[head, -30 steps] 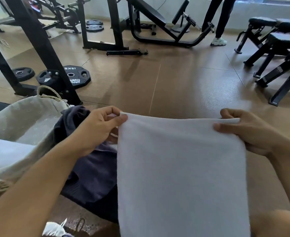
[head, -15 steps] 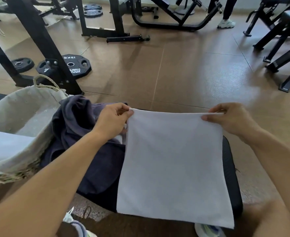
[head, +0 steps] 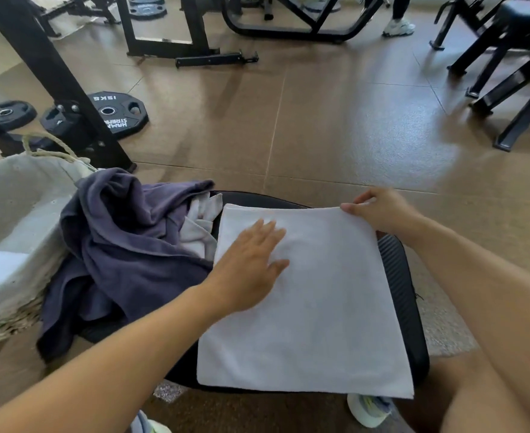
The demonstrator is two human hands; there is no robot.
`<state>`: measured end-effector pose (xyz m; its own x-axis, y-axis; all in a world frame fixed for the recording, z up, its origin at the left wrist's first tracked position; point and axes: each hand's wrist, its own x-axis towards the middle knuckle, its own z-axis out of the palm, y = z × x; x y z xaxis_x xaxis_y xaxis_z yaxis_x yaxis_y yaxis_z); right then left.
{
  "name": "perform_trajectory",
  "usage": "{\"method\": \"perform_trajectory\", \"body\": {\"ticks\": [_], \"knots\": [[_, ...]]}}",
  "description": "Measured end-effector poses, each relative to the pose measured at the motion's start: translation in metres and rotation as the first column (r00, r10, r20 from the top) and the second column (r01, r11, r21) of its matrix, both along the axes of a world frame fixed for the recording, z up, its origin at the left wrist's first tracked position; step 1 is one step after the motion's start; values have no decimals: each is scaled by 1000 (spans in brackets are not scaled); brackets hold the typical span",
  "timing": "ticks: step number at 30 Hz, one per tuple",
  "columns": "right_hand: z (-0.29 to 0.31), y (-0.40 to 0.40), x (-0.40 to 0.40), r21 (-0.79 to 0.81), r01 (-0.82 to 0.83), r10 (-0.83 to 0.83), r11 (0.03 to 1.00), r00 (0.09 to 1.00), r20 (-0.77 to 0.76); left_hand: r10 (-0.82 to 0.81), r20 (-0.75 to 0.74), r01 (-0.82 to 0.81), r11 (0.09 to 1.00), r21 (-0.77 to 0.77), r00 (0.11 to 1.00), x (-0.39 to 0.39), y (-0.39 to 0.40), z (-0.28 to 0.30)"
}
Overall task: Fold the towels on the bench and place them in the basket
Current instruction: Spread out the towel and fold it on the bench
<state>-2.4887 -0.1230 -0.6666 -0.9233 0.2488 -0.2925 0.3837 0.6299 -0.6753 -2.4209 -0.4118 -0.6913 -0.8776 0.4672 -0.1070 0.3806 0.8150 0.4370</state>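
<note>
left hand (head: 251, 264) flat, fingers (head: 270, 235) spread, right hand (head: 382, 210) pinching

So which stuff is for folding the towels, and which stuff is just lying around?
For the job: white towel, purple towel, bench, basket, left hand, right hand.

Just lying around: weight plates, gym machines, spare benches.

Basket (head: 14, 214) cut off at left edge; bench (head: 398, 276) mostly covered by white towel (head: 320, 292); far standing person's upper body out of frame.
</note>
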Motion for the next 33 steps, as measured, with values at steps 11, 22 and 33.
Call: {"method": "perform_trajectory", "body": {"ticks": [11,22,33], "knots": [[-1,15,8,-127,62,-51,990,995,88,88,-21,-90,954,-285,996,1,12,-16],[-1,0,6,-61,35,-34,998,999,7,-581,-294,571,811,-126,759,110,124,3],[-9,5,3,-38,118,-121,992,989,-81,-418,-153,433,899,74,895,115,123,11]]}}
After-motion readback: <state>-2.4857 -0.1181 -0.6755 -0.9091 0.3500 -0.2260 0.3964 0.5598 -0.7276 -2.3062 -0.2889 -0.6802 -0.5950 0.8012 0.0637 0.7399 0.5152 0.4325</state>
